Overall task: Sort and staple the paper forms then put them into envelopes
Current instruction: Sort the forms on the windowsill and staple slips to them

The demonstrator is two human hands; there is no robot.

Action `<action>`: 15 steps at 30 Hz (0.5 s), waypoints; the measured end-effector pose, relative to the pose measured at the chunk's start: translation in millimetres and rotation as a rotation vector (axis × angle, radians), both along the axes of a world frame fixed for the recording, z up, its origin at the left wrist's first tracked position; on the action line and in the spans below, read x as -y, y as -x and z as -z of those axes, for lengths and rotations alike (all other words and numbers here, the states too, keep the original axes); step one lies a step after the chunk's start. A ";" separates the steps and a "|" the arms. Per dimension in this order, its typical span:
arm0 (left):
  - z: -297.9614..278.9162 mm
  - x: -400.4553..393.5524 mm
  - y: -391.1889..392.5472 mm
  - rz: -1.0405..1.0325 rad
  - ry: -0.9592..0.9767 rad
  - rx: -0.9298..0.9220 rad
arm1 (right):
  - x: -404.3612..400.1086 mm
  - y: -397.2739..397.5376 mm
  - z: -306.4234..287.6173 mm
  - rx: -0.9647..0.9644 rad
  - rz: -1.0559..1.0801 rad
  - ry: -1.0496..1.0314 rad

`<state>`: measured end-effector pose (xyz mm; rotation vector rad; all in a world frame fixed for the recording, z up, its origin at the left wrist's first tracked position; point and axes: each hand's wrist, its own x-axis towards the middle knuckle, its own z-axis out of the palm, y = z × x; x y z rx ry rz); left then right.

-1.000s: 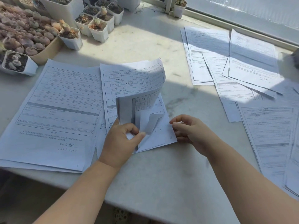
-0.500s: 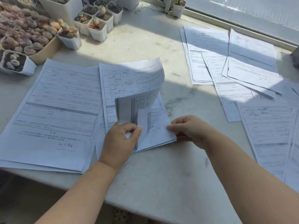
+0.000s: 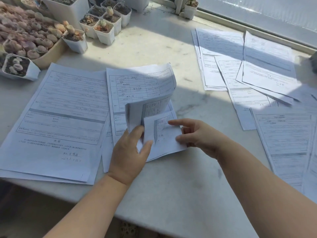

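A small stack of printed forms lies in the middle of the marble counter, its lower right corners curled up and back. My left hand pinches those lifted corners between thumb and fingers. My right hand rests just to the right, its fingers spread on the corner of a lower sheet. A larger pile of forms lies flat to the left. More forms are spread loosely at the right, and another batch sits near the right edge. No stapler or envelope is in view.
Small white pots of succulents and a tray of stone-like plants crowd the back left. A window sill and frame run along the back right. The counter's front edge is close to me.
My right hand has moved left onto the stack and opened its fingers over the lower sheet's corner. My left hand keeps holding the curled corners, with one more small corner lifted.
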<state>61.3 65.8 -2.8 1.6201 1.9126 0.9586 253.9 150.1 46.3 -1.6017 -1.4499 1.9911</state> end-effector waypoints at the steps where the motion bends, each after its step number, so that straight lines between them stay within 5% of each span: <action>1: -0.4 0.1 0.7 -0.001 -0.026 0.058 | 1.4 -1.4 3.5 -0.016 0.056 -0.018; 6: -1.5 0.0 3.3 0.081 -0.084 0.122 | 8.3 -0.3 15.7 -0.018 0.142 -0.119; 15: 1.5 5.3 -3.5 0.132 -0.107 -0.158 | 6.7 9.5 25.7 0.097 0.219 -0.241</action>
